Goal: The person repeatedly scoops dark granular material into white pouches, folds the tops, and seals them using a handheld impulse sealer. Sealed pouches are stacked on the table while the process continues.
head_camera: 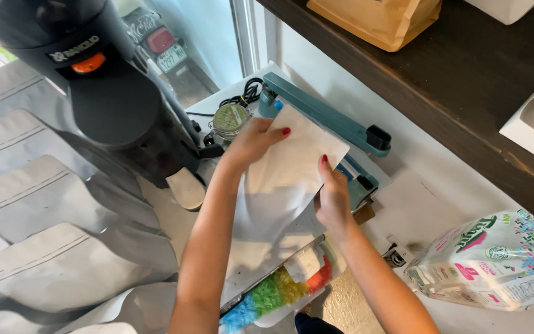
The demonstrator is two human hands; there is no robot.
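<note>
Head view: left hand [251,142] & right hand [332,198] pinch white pouch [285,173] edges, fingers closed, over teal heat sealer [329,117]. Brown bag [378,18] on shelf; patterned tissue pack [495,263] at right.

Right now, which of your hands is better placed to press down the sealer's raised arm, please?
Probably the right hand: it grips the white pouch just below the teal sealer arm's black handle end. The left hand is pinning the pouch's far corner.

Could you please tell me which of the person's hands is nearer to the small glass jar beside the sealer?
Left. The left hand grips the white pouch right beside the glass jar; the right hand holds the pouch's opposite edge, farther away.
</note>
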